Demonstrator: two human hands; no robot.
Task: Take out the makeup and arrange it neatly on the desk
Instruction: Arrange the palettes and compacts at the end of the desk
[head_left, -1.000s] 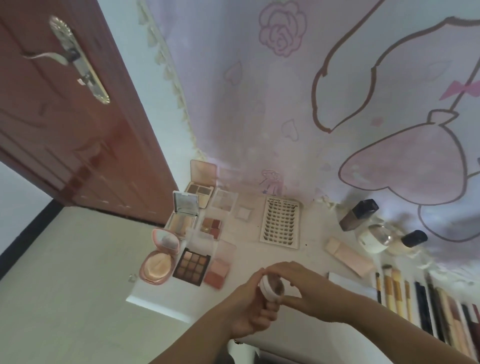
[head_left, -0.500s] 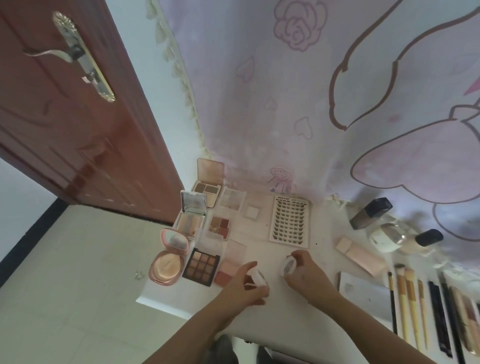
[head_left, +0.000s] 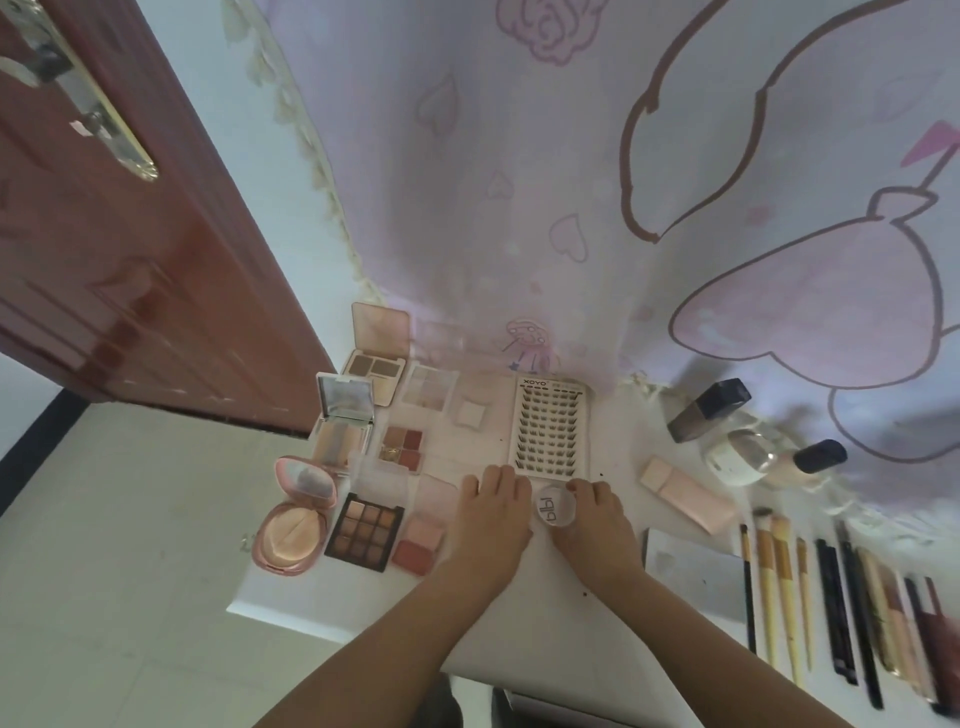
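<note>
A small round clear lid with printed letters lies on the white desk just below the lash tray. My right hand grips its right edge with curled fingers. My left hand is palm down beside the lid's left side, its fingers curled over the small jar part, which is hidden under them. Left of my hands lie open palettes: a nine-pan palette, a blush and a pink compact.
At the right are a pink tube, a dark foundation bottle, a white jar, a white card, brushes and pencils in a row. A brown door stands left. The desk's corner is near the compact.
The two hands pulled the lid and the jar apart in front of me, then lowered both to the desk below the lash tray.
</note>
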